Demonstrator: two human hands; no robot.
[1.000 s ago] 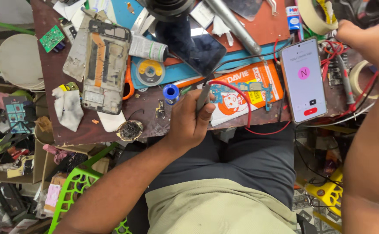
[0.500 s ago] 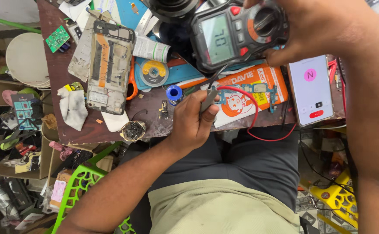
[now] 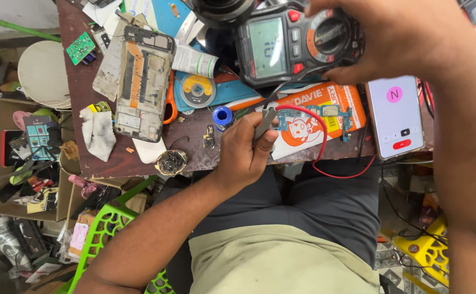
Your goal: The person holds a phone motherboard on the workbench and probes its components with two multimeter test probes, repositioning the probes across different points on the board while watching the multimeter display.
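Your left hand [image 3: 243, 155] pinched a grey test probe [image 3: 263, 122] onto the small circuit board [image 3: 314, 114] at centre frame, while your right hand [image 3: 396, 38] gripped the multimeter [image 3: 298, 43] top centre, screen facing you for reading.

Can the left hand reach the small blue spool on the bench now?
Probably yes, but not freely: the left hand lies just beside the blue spool, with nothing between them, yet its fingers already grip a grey probe.
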